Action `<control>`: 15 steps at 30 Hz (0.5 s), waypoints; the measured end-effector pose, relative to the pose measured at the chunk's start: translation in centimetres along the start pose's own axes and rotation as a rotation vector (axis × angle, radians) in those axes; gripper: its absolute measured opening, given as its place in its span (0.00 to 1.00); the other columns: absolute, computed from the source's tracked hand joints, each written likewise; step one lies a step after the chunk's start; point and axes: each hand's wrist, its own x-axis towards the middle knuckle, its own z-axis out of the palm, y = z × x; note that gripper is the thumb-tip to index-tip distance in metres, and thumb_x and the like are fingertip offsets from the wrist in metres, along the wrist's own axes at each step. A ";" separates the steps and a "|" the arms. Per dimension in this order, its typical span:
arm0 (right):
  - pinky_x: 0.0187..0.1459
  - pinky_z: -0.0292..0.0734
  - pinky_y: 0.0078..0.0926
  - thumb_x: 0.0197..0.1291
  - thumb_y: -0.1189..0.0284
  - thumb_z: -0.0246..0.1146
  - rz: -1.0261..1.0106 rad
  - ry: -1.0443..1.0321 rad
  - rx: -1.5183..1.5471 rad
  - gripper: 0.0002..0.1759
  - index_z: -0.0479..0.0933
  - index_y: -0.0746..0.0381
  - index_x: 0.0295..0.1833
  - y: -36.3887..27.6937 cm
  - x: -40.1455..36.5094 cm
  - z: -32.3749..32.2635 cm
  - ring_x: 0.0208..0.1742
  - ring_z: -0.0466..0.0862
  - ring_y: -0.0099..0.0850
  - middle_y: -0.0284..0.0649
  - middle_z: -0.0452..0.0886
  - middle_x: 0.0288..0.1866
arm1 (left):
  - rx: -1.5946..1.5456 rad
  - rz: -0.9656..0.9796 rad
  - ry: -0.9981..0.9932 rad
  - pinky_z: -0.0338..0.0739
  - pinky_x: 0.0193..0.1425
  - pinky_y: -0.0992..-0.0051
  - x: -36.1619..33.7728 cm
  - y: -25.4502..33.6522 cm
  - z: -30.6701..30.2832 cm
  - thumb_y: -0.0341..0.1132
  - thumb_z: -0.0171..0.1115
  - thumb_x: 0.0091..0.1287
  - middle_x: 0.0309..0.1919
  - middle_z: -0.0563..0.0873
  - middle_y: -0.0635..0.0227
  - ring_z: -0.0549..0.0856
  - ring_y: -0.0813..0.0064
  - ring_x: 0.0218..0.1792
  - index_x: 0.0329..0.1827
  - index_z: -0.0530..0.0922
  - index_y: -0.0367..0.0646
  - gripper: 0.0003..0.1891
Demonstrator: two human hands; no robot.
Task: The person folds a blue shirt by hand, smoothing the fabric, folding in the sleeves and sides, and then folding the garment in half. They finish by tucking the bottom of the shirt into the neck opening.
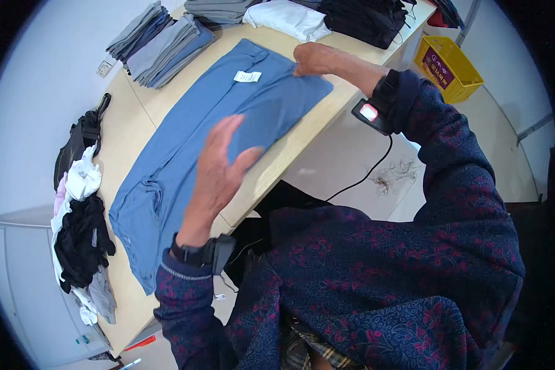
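Observation:
A long blue garment (pixel 197 123) lies spread along the table, with a white label (pixel 247 76) near its far end. The frame does not show clearly what kind of garment it is. My right hand (pixel 314 60) is at the far right edge of the cloth, its fingers curled down and closed on the fabric. Over the near side of the garment is my left hand (pixel 219 166), slightly blurred, thumb and fingers apart and holding nothing. Bunched folds show at the garment's left end.
Folded grey and blue clothes (pixel 166 49) are stacked at the back of the wooden table (pixel 129 102). Beside them lie a white bundle (pixel 288 20) and black clothes (pixel 367 21). Loose black and white clothes (pixel 80 234) line the left edge. A yellow crate (pixel 453 65) stands at right.

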 end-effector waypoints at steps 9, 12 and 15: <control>0.39 0.77 0.35 0.47 0.68 0.69 -0.112 0.125 0.071 0.14 0.78 0.66 0.37 -2.2 -0.2 -1.1 0.35 0.83 0.41 0.50 0.83 0.32 | -1.063 -0.678 -0.044 0.81 0.51 0.67 9.5 -2.0 6.0 0.41 0.62 0.71 0.45 0.84 0.60 0.84 0.66 0.45 0.53 0.77 0.37 0.16; 0.37 0.76 0.29 0.48 0.71 0.69 -0.115 0.140 0.457 0.15 0.78 0.65 0.42 -2.0 -0.4 -0.1 0.34 0.81 0.31 0.43 0.82 0.32 | -1.189 -0.755 -0.027 0.83 0.47 0.66 11.6 -3.3 7.0 0.39 0.63 0.70 0.42 0.84 0.58 0.85 0.66 0.42 0.49 0.77 0.36 0.14; 0.39 0.76 0.27 0.51 0.71 0.68 -0.114 0.104 0.708 0.18 0.78 0.65 0.48 -2.1 0.0 1.1 0.38 0.80 0.28 0.40 0.81 0.37 | -1.202 -0.784 -0.029 0.84 0.44 0.66 12.6 -4.1 7.7 0.40 0.65 0.68 0.40 0.84 0.57 0.86 0.66 0.39 0.47 0.77 0.36 0.15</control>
